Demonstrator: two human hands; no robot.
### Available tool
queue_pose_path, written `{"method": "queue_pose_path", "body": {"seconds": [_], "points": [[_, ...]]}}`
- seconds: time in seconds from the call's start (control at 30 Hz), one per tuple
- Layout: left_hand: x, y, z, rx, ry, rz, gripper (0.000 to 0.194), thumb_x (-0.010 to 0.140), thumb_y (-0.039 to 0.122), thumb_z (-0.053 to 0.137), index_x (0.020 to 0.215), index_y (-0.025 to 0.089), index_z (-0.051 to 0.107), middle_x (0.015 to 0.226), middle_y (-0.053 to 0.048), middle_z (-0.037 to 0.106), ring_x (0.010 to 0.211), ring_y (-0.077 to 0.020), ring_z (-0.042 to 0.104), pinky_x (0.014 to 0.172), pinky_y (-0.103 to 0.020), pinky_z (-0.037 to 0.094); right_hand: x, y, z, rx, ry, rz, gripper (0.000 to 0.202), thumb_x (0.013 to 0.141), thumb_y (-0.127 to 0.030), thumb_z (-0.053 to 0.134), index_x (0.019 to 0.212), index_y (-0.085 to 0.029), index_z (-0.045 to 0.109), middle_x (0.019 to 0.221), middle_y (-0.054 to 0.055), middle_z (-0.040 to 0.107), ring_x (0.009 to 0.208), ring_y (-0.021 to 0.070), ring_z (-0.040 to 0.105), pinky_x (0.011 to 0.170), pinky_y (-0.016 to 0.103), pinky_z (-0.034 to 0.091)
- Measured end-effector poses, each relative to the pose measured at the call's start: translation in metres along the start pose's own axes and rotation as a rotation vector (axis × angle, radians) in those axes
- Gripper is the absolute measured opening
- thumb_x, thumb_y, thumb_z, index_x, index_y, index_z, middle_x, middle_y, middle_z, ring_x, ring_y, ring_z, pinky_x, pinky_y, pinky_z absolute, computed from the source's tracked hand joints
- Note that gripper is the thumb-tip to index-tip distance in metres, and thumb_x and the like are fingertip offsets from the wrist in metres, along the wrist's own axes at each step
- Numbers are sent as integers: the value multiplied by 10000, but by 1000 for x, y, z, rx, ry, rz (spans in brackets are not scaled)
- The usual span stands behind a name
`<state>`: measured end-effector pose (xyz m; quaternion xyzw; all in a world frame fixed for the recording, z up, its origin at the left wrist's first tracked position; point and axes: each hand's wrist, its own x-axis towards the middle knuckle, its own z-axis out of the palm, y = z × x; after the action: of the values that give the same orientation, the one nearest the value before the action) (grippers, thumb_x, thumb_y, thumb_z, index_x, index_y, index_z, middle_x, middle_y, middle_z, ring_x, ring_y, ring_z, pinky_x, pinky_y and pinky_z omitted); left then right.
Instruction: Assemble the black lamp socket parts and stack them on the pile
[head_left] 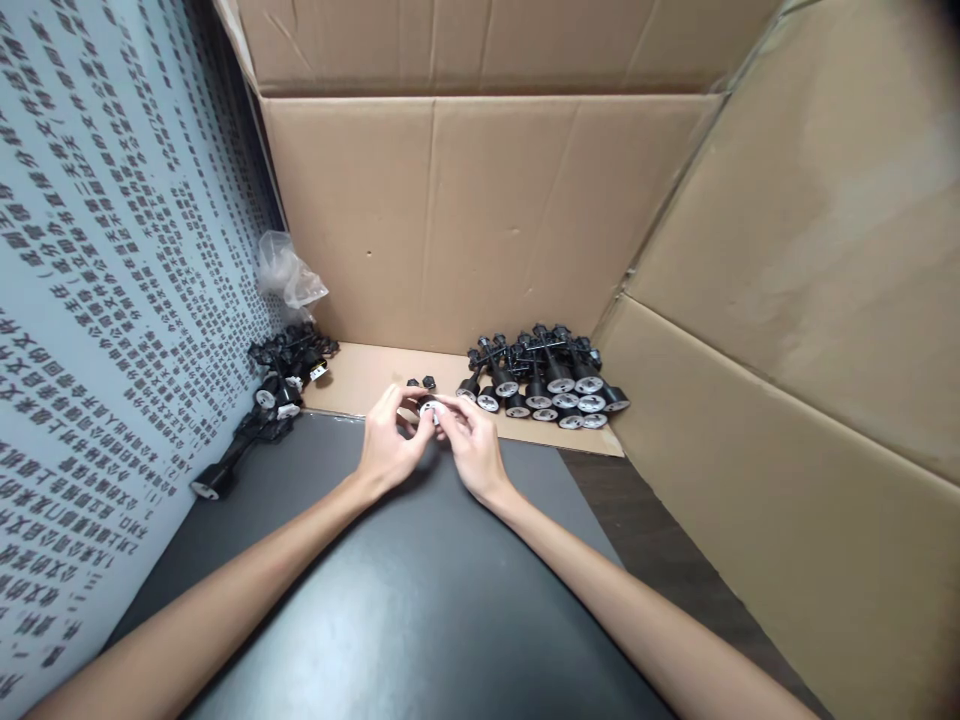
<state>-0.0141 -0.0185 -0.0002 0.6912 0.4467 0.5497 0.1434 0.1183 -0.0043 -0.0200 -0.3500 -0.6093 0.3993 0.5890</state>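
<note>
Near the middle of the view, my left hand (388,440) and my right hand (475,445) are closed together around a small black part with a white round end (433,408). Its white face points toward me, and both thumbs press at it. Fingers hide most of its body. Just beyond the hands lie small black pieces (428,382) on the cardboard. To the right, a pile of similar black parts with white round ends (540,385) rests on the cardboard strip, most with their white ends facing me.
At the left lies a heap of black parts (289,360), with one longer black piece (217,478) on the dark mat (420,600). A clear plastic bag (289,272) sits above the heap. Cardboard walls (510,220) stand behind and right; a printed sheet (112,300) covers the left side.
</note>
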Motion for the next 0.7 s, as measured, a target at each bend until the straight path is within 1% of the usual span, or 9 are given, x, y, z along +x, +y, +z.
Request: {"method": "queue_pose_path", "body": {"seconds": [0.13, 0.27, 0.37, 0.5, 0.6, 0.7], "points": [[0, 3, -2, -34, -48, 17, 204, 859, 243, 591, 1051, 174, 607, 996, -58, 642, 763, -131, 643, 660, -242, 552, 0, -1, 0, 10, 15, 9, 295, 870, -425, 580, 1007, -182, 678, 963, 73, 667, 730, 169, 641, 638, 298, 546], [0, 2, -2, -43, -59, 61, 232, 862, 224, 577, 1085, 173, 611, 1028, -72, 633, 868, -160, 650, 718, -265, 565, 1, -1, 1, 16, 23, 19, 304, 870, -439, 580, 1005, -185, 679, 971, 75, 670, 737, 173, 643, 627, 296, 541], [0, -1, -2, -40, -57, 69, 247, 865, 222, 571, 1104, 182, 620, 1037, -72, 632, 817, -146, 656, 708, -262, 566, 1, -1, 1, 22, 23, 25, 298, 876, -443, 577, 1007, -194, 675, 956, 65, 670, 725, 165, 635, 619, 287, 539], [-2, -3, -1, 22, -17, 107, 263, 852, 199, 578, 1104, 193, 653, 950, -41, 643, 715, -123, 646, 724, -274, 562, 1, 0, 0, 28, 25, 13, 288, 874, -441, 581, 996, -199, 680, 949, 62, 655, 731, 167, 630, 629, 296, 542], [-2, -3, -2, 58, 12, 137, 279, 841, 171, 579, 1103, 186, 674, 922, -33, 652, 709, -123, 649, 749, -280, 558, 0, 0, -1, 42, 14, 10, 280, 872, -434, 593, 1006, -203, 676, 982, 65, 643, 760, 171, 636, 652, 300, 546], [-2, -2, -2, 72, 14, 144, 292, 845, 167, 573, 1113, 176, 685, 902, -32, 647, 695, -115, 649, 736, -262, 557, 0, 1, -1, 48, 4, 19, 289, 877, -438, 589, 1019, -200, 670, 981, 67, 635, 780, 176, 643, 647, 296, 546]]}}
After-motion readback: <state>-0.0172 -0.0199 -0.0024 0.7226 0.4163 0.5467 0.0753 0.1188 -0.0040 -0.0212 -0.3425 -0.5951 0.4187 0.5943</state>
